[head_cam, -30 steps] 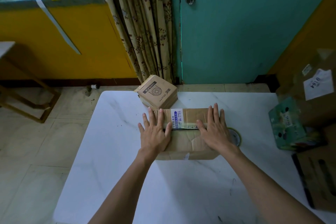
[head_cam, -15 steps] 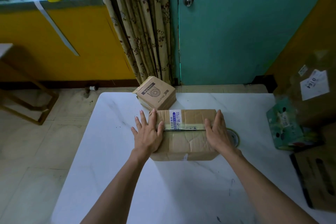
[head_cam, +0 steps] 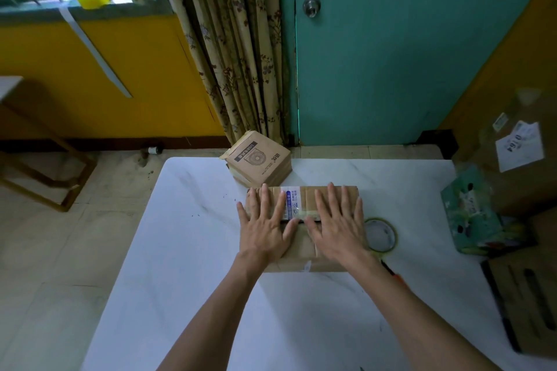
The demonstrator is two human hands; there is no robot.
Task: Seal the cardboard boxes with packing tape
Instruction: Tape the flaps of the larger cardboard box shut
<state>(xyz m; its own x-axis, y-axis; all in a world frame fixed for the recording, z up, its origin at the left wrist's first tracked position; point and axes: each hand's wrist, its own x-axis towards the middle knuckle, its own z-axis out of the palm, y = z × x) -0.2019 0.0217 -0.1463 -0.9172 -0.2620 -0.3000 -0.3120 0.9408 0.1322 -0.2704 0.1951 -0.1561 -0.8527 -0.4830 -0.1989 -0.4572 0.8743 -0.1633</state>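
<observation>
White marble-look tabletop [head_cam: 193,265]: flat brown cardboard box [head_cam: 301,262] at centre, long axis and taped seam running left-right. Left hand [head_cam: 265,229] and right hand [head_cam: 337,226] press flat on its lid, fingers straight and spread, gripping nothing, thumbs almost meeting. Half a second back they sat nearer the box ends. Pale packing-tape roll [head_cam: 394,238] lies just right of the box, nearer the right hand. Beyond, small printed carton [head_cam: 259,159] at far edge.

L hand [head_cam: 265,232], R hand [head_cam: 337,229] cover box [head_cam: 306,197] seam; tape roll [head_cam: 382,249] partly hidden.

Table [head_cam: 211,280], box [head_cam: 304,253], small box [head_cam: 259,159], tape roll [head_cam: 382,248]
</observation>
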